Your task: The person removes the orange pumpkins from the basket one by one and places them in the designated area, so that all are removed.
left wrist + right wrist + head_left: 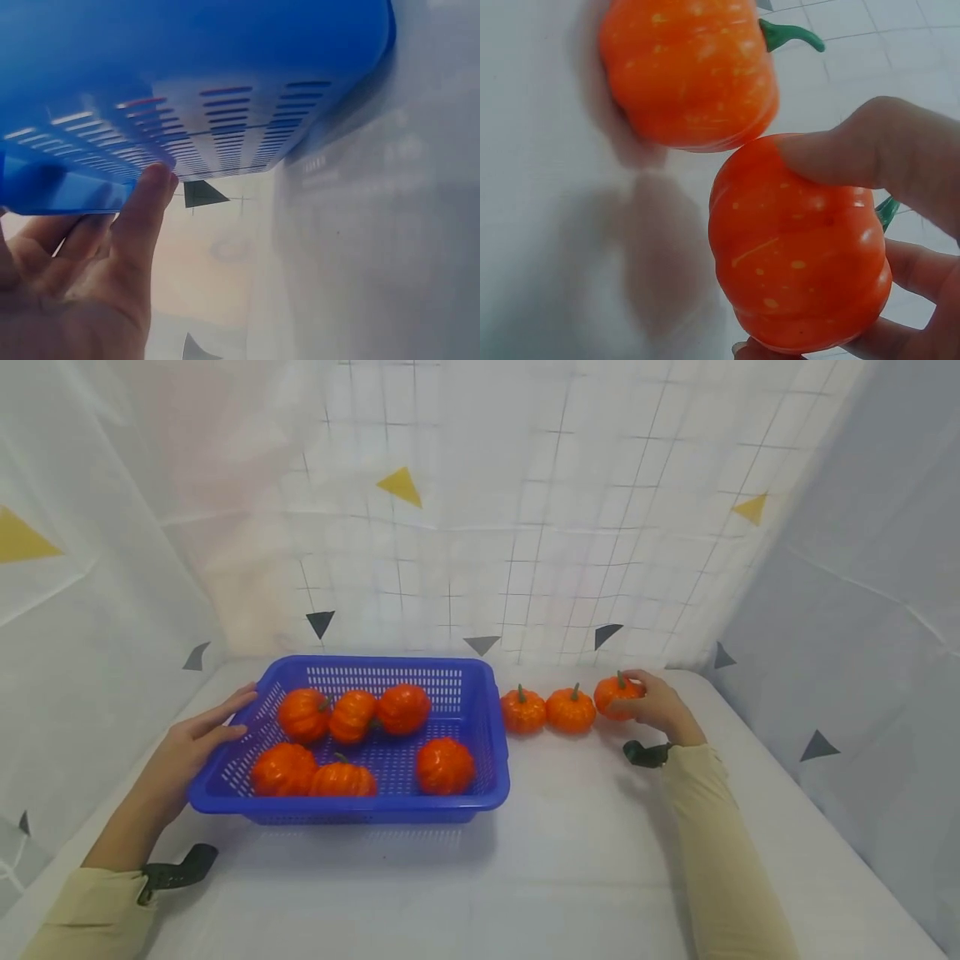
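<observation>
My right hand (660, 706) grips a small orange pumpkin (799, 247) with a green stem, at the right end of a short row. The thumb lies over one side and the fingers curl round the other. Two more pumpkins (572, 710) stand to its left, the nearer one right against it in the right wrist view. My left hand (183, 760) holds the left rim of a blue plastic basket (491, 777), with digits on both sides of the rim. Several orange pumpkins (444, 767) lie inside the basket.
A white-covered table (570, 860) bears everything. White sheeting (480, 543) with grid lines hangs behind it, and grey-white sheets (862, 635) stand at the sides. Dark straps (180, 870) sit at both wrists. The basket's right end is close beside the leftmost pumpkin (522, 710) of the row.
</observation>
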`<state>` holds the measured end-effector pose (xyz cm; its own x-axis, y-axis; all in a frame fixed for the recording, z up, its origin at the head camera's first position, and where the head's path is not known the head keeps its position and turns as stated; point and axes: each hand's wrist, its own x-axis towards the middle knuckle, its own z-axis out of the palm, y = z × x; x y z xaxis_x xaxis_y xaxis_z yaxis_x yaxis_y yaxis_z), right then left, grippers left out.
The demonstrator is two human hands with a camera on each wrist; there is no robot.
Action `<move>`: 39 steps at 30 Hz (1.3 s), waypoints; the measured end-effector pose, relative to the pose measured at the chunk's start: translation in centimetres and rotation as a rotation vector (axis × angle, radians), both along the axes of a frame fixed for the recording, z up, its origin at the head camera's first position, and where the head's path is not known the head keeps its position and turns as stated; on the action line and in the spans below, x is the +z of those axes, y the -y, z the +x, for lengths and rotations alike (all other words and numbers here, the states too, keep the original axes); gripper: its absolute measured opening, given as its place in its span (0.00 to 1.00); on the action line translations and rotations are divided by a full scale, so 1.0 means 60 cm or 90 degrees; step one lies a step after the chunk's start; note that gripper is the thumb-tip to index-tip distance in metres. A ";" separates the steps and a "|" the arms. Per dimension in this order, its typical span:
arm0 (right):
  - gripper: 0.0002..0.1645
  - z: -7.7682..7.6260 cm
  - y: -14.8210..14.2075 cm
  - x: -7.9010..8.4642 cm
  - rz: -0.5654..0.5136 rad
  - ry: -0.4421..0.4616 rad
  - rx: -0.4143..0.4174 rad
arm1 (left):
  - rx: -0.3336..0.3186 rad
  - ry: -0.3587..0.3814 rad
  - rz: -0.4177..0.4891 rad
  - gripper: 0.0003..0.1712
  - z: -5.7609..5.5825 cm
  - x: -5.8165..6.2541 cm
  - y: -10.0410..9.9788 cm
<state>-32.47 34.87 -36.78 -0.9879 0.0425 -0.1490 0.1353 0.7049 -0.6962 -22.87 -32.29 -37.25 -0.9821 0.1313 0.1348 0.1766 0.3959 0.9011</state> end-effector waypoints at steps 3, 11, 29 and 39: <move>0.50 -0.004 -0.002 -0.010 -0.002 0.003 0.006 | 0.006 -0.002 -0.016 0.34 0.001 0.000 0.002; 0.54 -0.013 -0.009 -0.032 0.023 0.010 0.031 | 0.014 0.002 -0.020 0.34 0.001 -0.002 0.009; 0.57 0.014 0.026 0.041 0.133 0.000 0.053 | 0.019 -0.006 -0.019 0.34 -0.001 -0.005 0.004; 0.46 0.096 0.176 0.173 0.142 -0.192 0.108 | 0.017 -0.006 -0.010 0.33 0.000 -0.001 -0.002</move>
<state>-26.71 24.31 -26.41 -0.9817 -0.1258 0.1429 -0.1823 0.8378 -0.5146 -22.89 -32.14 -37.29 -0.9841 0.1071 0.1420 0.1740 0.4146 0.8932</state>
